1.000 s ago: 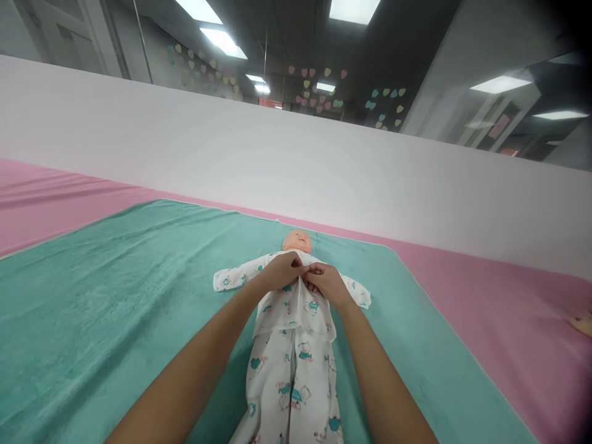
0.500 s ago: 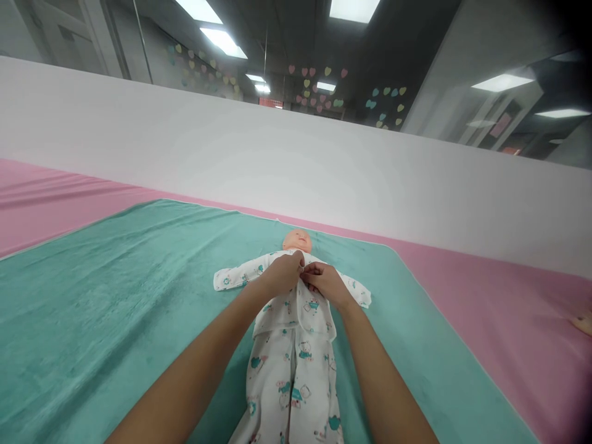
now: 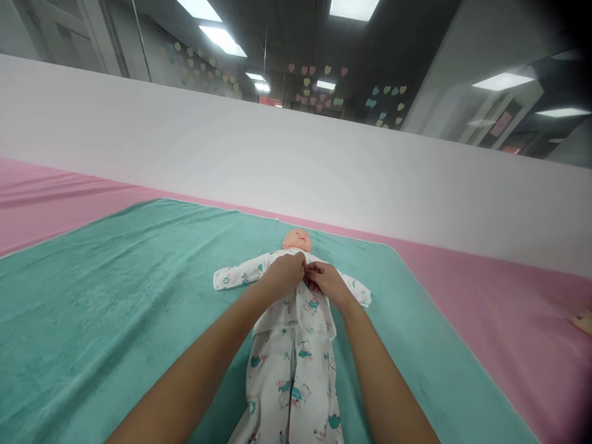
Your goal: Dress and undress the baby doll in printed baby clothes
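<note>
A baby doll (image 3: 296, 239) lies on its back on a green blanket (image 3: 139, 296), its head toward the wall. It wears a white printed baby shirt (image 3: 313, 311) and matching trousers (image 3: 305, 382); the sleeves stretch out to both sides. Over the doll's chest, my left hand (image 3: 287, 272) pinches one front edge of the shirt. Close beside it, my right hand (image 3: 326, 282) pinches the other front edge, with the fingertips of both hands nearly touching. What sits between the fingertips is too small to make out. Below my hands the shirt front hangs apart slightly.
Pink sheeting (image 3: 499, 308) surrounds the blanket. A white wall (image 3: 277, 160) rises behind the doll, topped by dark glass (image 3: 370, 55) with heart-shaped stickers and reflected lights. At the far right edge a small skin-coloured shape (image 3: 581, 322) shows partly.
My left hand has turned and shifted slightly right, its fingers curling over the shirt edge. The right hand stays almost in place, and the doll has not moved.
</note>
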{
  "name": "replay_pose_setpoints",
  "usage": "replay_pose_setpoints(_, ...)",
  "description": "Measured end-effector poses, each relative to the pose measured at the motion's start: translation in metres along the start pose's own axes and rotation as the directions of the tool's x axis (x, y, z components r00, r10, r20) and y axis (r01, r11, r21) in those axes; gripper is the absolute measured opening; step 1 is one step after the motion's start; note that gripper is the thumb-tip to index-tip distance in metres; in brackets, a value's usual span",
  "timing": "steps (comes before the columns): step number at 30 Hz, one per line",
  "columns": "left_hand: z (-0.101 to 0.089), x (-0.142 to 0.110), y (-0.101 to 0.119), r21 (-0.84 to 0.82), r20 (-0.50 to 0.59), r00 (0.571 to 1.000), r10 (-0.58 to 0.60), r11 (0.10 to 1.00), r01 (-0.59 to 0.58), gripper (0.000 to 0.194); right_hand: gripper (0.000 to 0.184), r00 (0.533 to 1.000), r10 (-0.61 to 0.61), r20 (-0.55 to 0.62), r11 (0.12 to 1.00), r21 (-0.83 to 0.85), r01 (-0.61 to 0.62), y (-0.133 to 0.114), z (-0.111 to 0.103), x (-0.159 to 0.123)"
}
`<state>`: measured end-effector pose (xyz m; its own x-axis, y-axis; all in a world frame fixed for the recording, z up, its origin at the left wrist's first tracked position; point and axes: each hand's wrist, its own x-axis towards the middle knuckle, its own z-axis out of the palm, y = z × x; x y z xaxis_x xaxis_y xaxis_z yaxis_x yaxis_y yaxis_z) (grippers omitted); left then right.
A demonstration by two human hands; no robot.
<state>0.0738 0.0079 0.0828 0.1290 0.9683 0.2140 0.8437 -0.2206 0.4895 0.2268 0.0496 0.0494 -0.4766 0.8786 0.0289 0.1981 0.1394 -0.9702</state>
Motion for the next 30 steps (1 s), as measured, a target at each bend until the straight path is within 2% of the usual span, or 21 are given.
replay_pose_setpoints(4,0.001,0.000,0.002,-0.059,-0.021,0.999,-0.047,0.997,0.045,0.024,0.023,1.000,-0.004,0.001,1.000,-0.006,0.004,-0.002,0.000,-0.001)
replay_pose_setpoints(8,-0.004,0.001,-0.001,-0.284,-0.022,0.999,-0.039,0.958,0.031,0.022,0.036,1.000,-0.012,-0.019,1.000,0.015,0.013,-0.003,0.001,0.000)
replay_pose_setpoints(11,-0.006,0.001,-0.004,-0.456,0.004,0.998,-0.057,0.889,0.053,0.021,0.036,0.999,-0.008,-0.032,1.000,0.024,0.008,-0.001,0.002,0.002)
replay_pose_setpoints(14,-0.004,0.001,-0.008,-0.618,0.063,0.995,-0.081,0.780,0.103,0.023,0.032,0.999,-0.010,-0.031,1.000,0.026,0.010,0.002,0.002,0.003)
replay_pose_setpoints(17,-0.002,0.001,-0.012,-0.705,0.123,0.991,-0.047,0.699,0.120,0.023,0.028,1.000,-0.023,-0.010,0.999,0.049,0.023,0.001,0.001,0.002)
replay_pose_setpoints(20,-0.002,0.003,-0.018,-0.648,0.127,0.992,-0.027,0.755,0.103,0.018,0.022,0.999,-0.034,0.021,0.997,0.071,0.033,-0.001,0.002,0.000)
replay_pose_setpoints(25,-0.009,0.006,-0.024,-0.350,0.006,0.999,-0.042,0.936,0.041,0.015,0.016,0.999,0.008,-0.032,1.000,-0.016,-0.009,-0.002,0.004,0.002)
replay_pose_setpoints(27,-0.013,0.005,-0.025,-0.300,0.033,0.999,0.006,0.954,0.004,0.017,0.014,0.999,-0.006,-0.053,0.996,-0.085,0.001,-0.001,0.005,0.002)
replay_pose_setpoints(30,-0.022,-0.001,-0.024,-0.308,0.129,0.989,0.068,0.951,-0.026,0.015,0.015,0.997,-0.023,-0.071,0.983,-0.181,0.010,-0.001,0.005,-0.003)
